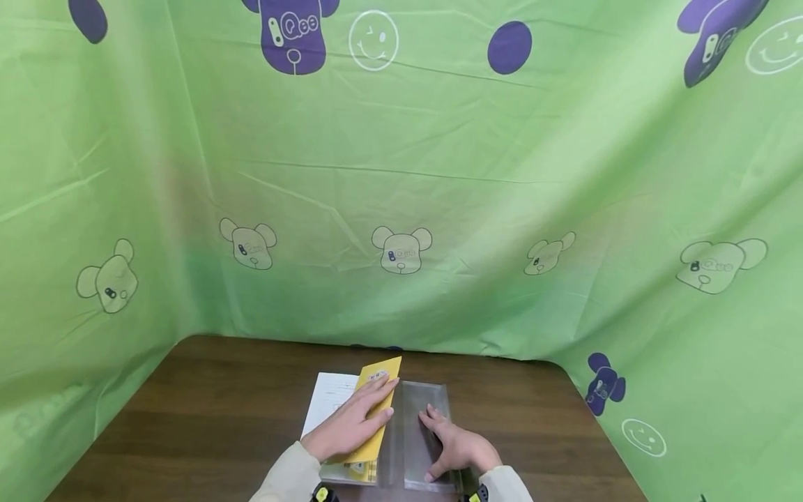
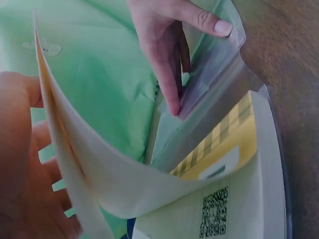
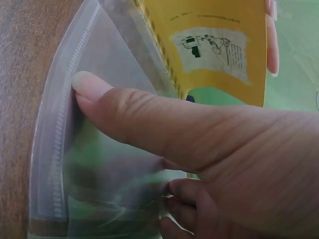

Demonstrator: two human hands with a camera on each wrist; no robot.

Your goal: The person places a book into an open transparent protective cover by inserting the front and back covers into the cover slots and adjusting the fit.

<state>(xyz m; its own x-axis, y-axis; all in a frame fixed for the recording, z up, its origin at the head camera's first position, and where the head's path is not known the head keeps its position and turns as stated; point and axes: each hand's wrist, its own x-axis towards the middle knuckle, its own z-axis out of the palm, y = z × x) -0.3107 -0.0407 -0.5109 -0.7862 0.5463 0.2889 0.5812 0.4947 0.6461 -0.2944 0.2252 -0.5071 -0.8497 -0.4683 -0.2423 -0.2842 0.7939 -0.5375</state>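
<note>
Yellow card and clear plastic fill the middle of a dark wooden table (image 1: 207,397) as we look down from the head camera: our left hand (image 1: 354,422) lies flat with fingers straight on the lifted yellow cover (image 1: 379,380) of a booklet, while our right hand (image 1: 454,446) presses on a transparent sleeve (image 1: 420,411) just beside it. White pages (image 1: 326,401) show to the left of the cover. Green fabric (image 1: 439,174) printed with bear heads, smileys and purple shapes walls the table on three sides.

Only the left wrist view shows the inside: the cover curves upward in a pale sheet, and beneath it lie a yellow checked page edge (image 2: 224,144) and a printed QR code (image 2: 214,216), both resting within the clear sleeve's lower flap. There we also see the right hand's fingers (image 2: 164,74) tucked behind the raised plastic flap and its thumb (image 2: 209,22) over the front, pinching it.

Only the right wrist view shows the sleeve's ribbed, welded seam (image 3: 62,129) under the thumb (image 3: 129,117), and the illustrated white label (image 3: 212,50) on the glossy cover, the left hand's fingertips (image 3: 271,47) at its edge. The plastic looks thin, glossy and slightly cloudy; the wood is matte and grained
</note>
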